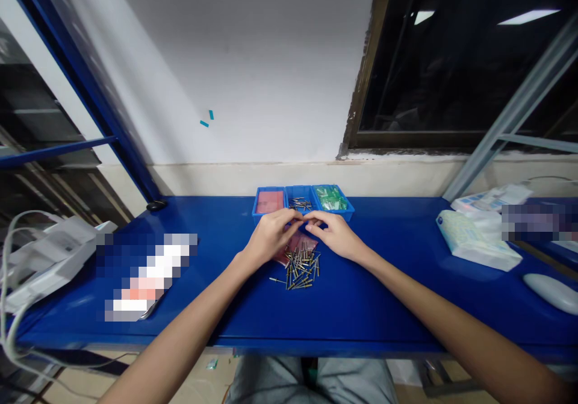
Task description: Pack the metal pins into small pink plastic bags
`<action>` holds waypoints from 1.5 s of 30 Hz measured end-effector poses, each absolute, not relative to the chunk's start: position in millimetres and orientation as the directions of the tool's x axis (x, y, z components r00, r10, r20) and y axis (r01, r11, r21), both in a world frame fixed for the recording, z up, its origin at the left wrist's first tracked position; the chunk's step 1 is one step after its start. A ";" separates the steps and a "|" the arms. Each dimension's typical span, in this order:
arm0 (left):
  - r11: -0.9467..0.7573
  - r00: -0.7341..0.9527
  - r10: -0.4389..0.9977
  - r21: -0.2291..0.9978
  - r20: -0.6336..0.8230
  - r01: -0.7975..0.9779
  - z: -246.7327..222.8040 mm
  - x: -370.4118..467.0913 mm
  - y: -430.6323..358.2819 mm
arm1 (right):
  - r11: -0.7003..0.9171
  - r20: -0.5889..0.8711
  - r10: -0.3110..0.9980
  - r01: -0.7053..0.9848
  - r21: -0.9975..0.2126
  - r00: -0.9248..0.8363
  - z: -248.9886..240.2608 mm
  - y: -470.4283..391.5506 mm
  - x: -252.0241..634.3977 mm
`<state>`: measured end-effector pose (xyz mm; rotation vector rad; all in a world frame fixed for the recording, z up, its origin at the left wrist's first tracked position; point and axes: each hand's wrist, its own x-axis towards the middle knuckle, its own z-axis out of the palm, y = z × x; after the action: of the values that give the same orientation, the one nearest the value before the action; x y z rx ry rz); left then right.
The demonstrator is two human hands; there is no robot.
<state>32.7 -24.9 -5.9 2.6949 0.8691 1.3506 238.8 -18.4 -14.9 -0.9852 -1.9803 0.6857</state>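
Note:
My left hand point(276, 233) and my right hand point(332, 232) meet at the fingertips above the blue table, just in front of three blue bins. Their fingers are bent and pinched together; whatever is between them is too small to make out. Beneath the hands lies a pinkish-red plastic bag point(309, 241), partly covered. A loose pile of metal rivets point(301, 268) spreads over and in front of it. The left bin holds red bags point(270, 202), the middle bin holds loose rivets point(300, 203), and the right bin holds green bags point(331, 198).
A blurred-out flat object point(151, 277) lies on the left of the blue table point(253, 320), near white power strips with cables point(58, 259). On the right are a tissue pack point(478, 241) and a white rounded object point(551, 292). A small black object point(156, 205) sits at the back left.

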 end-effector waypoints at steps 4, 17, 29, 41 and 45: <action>-0.795 0.407 0.571 0.356 0.713 0.492 -3.3 34.2 -27.1 | 0.453 0.332 0.866 0.304 -0.838 -0.375 -12.1 -21.4 235.6; -0.781 0.466 0.618 0.426 0.633 0.457 -0.7 36.5 -29.3 | 0.201 0.198 0.932 -0.020 -0.979 -0.302 -2.0 -13.6 242.2; -0.686 0.405 0.620 0.213 0.672 0.696 -4.0 20.0 -18.3 | 0.534 0.524 0.816 0.666 -0.522 -0.244 21.7 44.8 241.3; -0.574 0.664 0.725 0.693 0.182 0.436 10.3 -1.2 -11.3 | 0.724 0.484 0.684 0.593 -0.353 -0.547 -7.3 -30.7 236.8; -0.553 0.655 0.750 0.632 0.092 0.544 8.8 -1.4 -12.9 | 0.735 0.440 0.677 0.572 -0.365 -0.590 -13.0 -30.2 235.4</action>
<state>-1.4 -12.9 8.8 2.3034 1.0006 0.4763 235.4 -30.2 -13.0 -0.9420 -2.3716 0.2473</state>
